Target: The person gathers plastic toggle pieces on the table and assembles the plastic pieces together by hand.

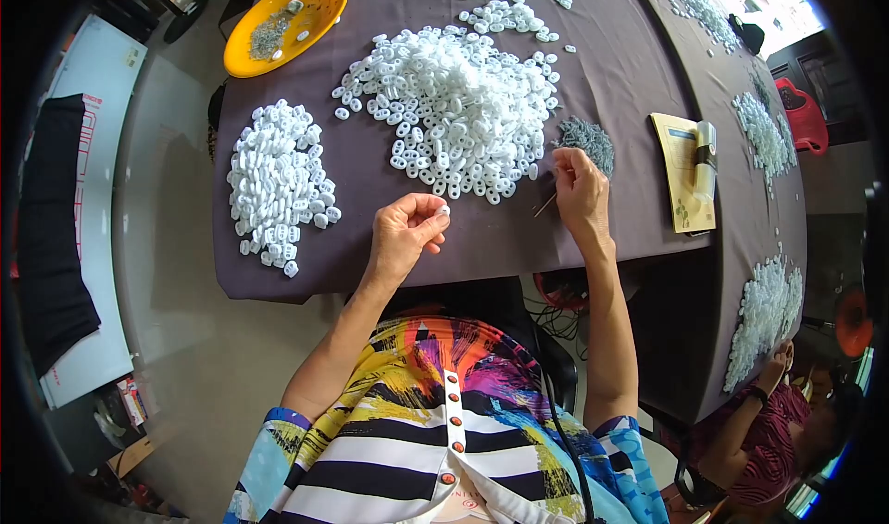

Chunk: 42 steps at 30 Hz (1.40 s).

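My left hand [406, 231] is closed in a pinch on a small white plastic piece [444, 210], just in front of the near edge of a big heap of white oval two-holed pieces [454, 107]. To the right, my right hand [583, 191] is closed round a thin brownish stick-like tool [545, 206] that slants down to the left from the fingers. Right behind that hand lies a small pile of grey bits [588, 138], perhaps tiny springs. Another heap of white pieces [278, 177], more solid-looking, sits at the table's left end.
A yellow oval dish [319, 15] with grey bits stands at the back left. On the right lie a yellowish booklet [683, 163] and a clear-and-dark cylindrical object [706, 158]. Further right, another person's hand [785, 357] is by more white heaps [764, 311] on an adjoining table.
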Each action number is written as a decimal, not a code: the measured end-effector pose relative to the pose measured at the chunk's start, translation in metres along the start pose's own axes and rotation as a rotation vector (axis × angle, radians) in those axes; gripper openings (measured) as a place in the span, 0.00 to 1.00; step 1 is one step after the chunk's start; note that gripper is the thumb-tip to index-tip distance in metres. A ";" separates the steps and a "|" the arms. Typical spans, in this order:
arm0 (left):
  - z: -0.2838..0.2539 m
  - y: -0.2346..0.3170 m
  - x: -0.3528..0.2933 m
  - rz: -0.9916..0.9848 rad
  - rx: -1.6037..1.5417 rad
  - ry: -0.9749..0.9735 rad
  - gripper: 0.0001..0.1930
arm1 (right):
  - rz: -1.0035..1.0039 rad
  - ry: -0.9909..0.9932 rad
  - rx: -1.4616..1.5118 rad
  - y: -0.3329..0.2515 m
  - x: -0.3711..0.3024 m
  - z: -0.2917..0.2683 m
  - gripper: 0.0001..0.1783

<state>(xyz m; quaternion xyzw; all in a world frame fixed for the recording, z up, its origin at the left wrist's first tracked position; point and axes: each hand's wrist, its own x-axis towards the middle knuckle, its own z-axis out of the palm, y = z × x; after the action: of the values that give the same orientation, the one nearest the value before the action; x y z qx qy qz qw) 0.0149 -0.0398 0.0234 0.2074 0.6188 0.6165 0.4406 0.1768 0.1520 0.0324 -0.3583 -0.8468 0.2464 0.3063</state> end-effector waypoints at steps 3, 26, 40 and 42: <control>0.001 0.000 0.001 -0.006 0.046 -0.005 0.06 | 0.030 -0.023 0.009 0.002 0.000 -0.001 0.11; 0.001 0.006 -0.003 -0.080 -0.093 -0.022 0.07 | 0.128 0.005 0.190 -0.031 -0.004 -0.010 0.10; 0.016 0.025 -0.020 -0.003 -0.293 -0.055 0.08 | 0.402 -0.231 1.068 -0.093 -0.054 0.017 0.10; 0.013 0.023 -0.020 0.025 -0.158 -0.043 0.07 | 0.418 -0.240 1.053 -0.094 -0.054 0.016 0.10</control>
<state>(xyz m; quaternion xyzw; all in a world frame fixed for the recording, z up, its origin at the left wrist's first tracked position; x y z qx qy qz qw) 0.0288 -0.0446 0.0523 0.1929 0.5558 0.6643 0.4610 0.1534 0.0494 0.0624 -0.2868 -0.5502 0.7286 0.2901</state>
